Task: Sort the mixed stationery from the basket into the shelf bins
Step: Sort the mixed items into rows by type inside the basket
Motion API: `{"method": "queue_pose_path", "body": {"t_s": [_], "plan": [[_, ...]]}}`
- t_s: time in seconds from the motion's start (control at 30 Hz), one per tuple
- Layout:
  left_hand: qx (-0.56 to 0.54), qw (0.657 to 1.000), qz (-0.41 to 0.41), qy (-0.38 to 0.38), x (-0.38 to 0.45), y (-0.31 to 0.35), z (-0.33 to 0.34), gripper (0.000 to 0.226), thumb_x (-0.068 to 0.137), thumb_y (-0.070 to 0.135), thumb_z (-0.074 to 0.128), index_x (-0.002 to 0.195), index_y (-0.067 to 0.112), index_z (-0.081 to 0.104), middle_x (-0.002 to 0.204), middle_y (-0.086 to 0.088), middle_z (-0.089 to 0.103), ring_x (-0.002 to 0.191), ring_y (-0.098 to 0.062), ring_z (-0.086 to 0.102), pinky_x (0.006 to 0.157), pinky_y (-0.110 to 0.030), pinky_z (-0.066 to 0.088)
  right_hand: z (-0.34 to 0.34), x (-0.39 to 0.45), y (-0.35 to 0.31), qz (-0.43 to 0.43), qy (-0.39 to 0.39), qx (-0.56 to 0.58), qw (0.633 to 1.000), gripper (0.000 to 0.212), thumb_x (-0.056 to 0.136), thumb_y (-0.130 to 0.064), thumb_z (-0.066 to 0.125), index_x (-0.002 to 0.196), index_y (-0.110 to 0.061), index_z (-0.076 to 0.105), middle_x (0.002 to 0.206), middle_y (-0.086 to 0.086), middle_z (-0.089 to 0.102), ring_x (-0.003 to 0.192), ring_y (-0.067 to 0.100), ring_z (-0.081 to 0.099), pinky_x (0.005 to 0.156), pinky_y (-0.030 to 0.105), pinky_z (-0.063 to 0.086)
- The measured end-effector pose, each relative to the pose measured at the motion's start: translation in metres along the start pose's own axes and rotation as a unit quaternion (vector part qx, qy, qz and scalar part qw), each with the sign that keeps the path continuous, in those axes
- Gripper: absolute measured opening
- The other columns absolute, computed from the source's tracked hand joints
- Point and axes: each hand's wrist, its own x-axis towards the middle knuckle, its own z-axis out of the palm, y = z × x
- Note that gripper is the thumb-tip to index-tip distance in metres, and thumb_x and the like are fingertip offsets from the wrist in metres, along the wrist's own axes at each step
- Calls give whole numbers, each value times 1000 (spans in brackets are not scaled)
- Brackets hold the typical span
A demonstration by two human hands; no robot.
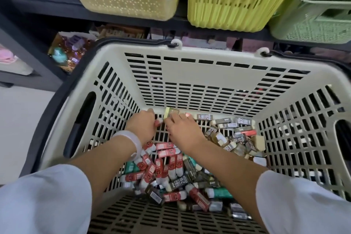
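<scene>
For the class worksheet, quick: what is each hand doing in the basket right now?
Left hand: fingers curled round a red-wrapped eraser.
Right hand: pinches a yellow-ended eraser.

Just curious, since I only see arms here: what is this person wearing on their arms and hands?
Both arms have loose, pale bluish-white sleeves ending around the elbow, seen on the left sleeve and right sleeve. The left wrist carries a smooth, translucent pale bangle. The left hand and right hand are bare, with no gloves; any ring is too blurred to tell.
</scene>
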Motion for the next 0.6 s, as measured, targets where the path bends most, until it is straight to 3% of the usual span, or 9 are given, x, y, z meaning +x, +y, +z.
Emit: {"method": "queue_pose_path", "body": {"t_s": [0.1, 0.2, 0.27, 0.33, 0.37, 0.47, 0.53, 0.6], "plan": [[-36, 997, -61, 16, 0, -2, 1, 15, 88, 5, 51, 102, 6, 47, 79, -6, 56, 75, -23, 57, 62, -31, 48, 1, 0, -8, 18, -28, 12, 999, 54, 80, 6, 54, 131, -5, 39, 134, 18, 39, 118, 34, 44, 86, 40, 48], [15, 998, -69, 7, -1, -6, 3, 11, 90, 3, 49, 100, 6, 52, 86, -7, 61, 79, -22, 60, 64, -29, 50, 1, 1, -13, 30, -19, 31, 999, 51, 78, 8, 54, 126, -5, 43, 116, 17, 53, 106, 33, 54, 71, 35, 47], [56, 997, -58, -13, -1, -6, 4, 12, 92, 5, 47, 96, 6, 57, 90, -7, 63, 80, -20, 61, 68, -27, 51, -4, 3, -12, 69, 43, 154, 985, 34, 81, 4, 52, 111, -9, 44, 96, 12, 56, 86, 29, 60, 58, 31, 41], [52, 997, -53, -22, 0, -6, 5, 13, 92, 6, 47, 94, 6, 60, 91, -7, 64, 82, -20, 62, 73, -29, 53, -14, 10, -10, 131, 108, 282, 944, 13, 85, -10, 54, 86, -13, 41, 74, 5, 52, 67, 23, 56, 52, 28, 37], [32, 998, -57, -22, 1, -6, 4, 12, 92, 5, 48, 93, 6, 60, 91, -8, 64, 83, -21, 63, 76, -31, 54, -18, 15, -11, 159, 127, 323, 924, 21, 87, -16, 55, 74, -15, 38, 68, 2, 48, 62, 20, 52, 51, 29, 38], [-62, 995, -78, -7, 1, -9, 1, 18, 92, 3, 46, 77, 5, 56, 86, -11, 60, 83, -26, 62, 75, -34, 53, -23, 29, -20, 196, 132, 304, 923, 32, 91, -25, 51, 63, -16, 38, 72, 7, 56, 72, 25, 58, 59, 32, 46], [-107, 990, -89, -5, -1, -10, -2, 23, 90, 1, 44, 69, 5, 51, 81, -12, 56, 77, -27, 60, 72, -34, 52, -18, 33, -26, 208, 130, 264, 933, 22, 92, -27, 51, 77, -11, 54, 85, 11, 62, 83, 28, 60, 61, 31, 43], [-116, 988, -96, -19, -4, -11, -6, 28, 87, -2, 44, 62, 8, 45, 78, -10, 53, 73, -25, 56, 69, -31, 49, -12, 38, -29, 212, 108, 245, 940, 24, 92, -30, 52, 85, -8, 59, 91, 11, 62, 85, 28, 60, 61, 28, 39]]}}
